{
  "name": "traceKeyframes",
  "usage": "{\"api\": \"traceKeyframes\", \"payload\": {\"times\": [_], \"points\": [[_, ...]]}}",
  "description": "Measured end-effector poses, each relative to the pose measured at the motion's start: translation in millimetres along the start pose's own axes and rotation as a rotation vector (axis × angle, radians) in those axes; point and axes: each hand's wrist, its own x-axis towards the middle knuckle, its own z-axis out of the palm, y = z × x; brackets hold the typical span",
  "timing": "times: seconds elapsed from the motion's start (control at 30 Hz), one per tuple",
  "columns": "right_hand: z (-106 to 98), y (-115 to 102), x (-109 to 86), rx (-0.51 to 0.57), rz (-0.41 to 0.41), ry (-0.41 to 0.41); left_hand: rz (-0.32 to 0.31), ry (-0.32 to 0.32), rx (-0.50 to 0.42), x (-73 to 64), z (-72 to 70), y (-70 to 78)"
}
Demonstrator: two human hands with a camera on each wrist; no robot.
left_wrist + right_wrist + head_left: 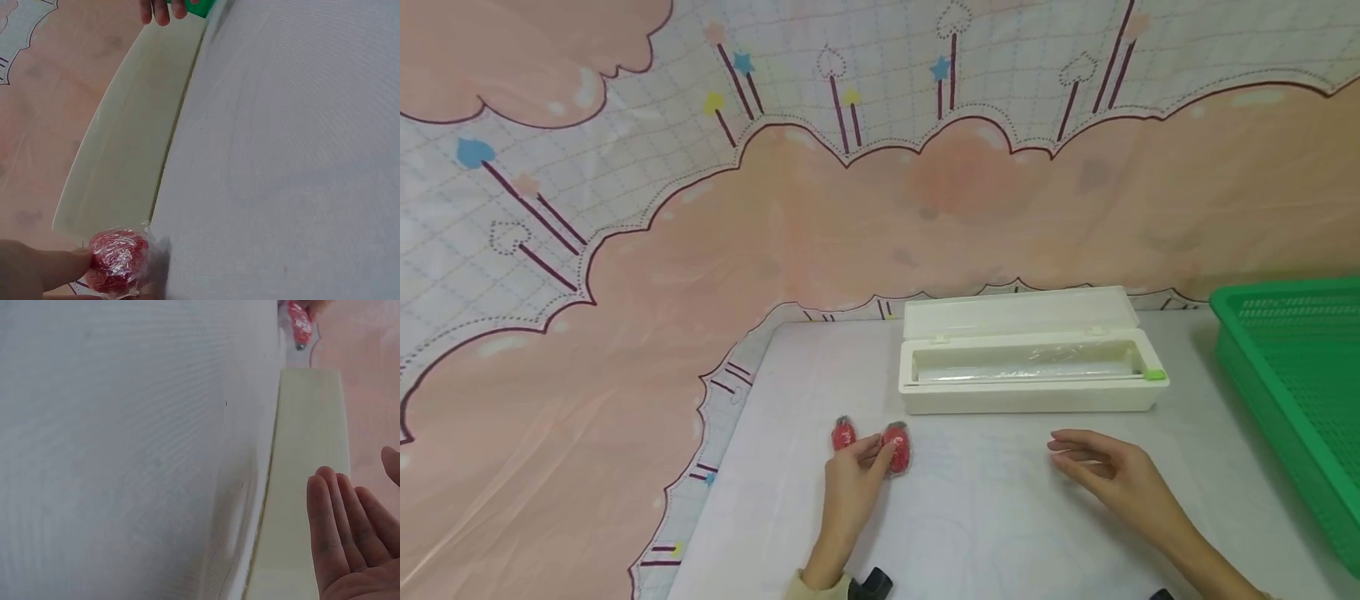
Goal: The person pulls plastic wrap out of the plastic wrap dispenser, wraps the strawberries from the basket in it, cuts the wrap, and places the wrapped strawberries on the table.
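Note:
My left hand (852, 482) pinches a red, strawberry-like piece (897, 450) with a dark green top between thumb and fingers. Clear film is wrapped around it, glossy and crinkled on the red piece (119, 261) in the left wrist view. A second red piece (844, 432) of the same look lies just beyond the left fingers. On the right, my right hand (1112, 473) hovers in front of the white box, fingers extended and nothing in its grasp. In the right wrist view its palm (359, 575) faces the camera.
A long white cling film box (1030, 400) stands at the back of the white table (970, 517), lid raised, a film roll inside and a green slider (1153, 375) at its right end. A green plastic basket (1262, 400) occupies the right side. Patterned cloth (850, 233) hangs behind.

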Motion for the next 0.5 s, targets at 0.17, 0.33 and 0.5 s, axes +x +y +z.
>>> {"api": "traceKeyframes", "payload": {"times": [0.17, 0.33, 0.5], "points": [[1, 1, 1.4, 0.0, 0.009, -0.038, -0.023, 0.005, 0.027, -1.7, -3.7, -4.3], [4, 2, 3.5, 0.005, 0.004, -0.053, -0.023, 0.023, 0.024, -0.4, -6.9, -6.0], [5, 1, 4.1, 0.003, 0.024, -0.055, -0.024, 0.014, 0.006, 0.1, -12.8, -3.8]]}}
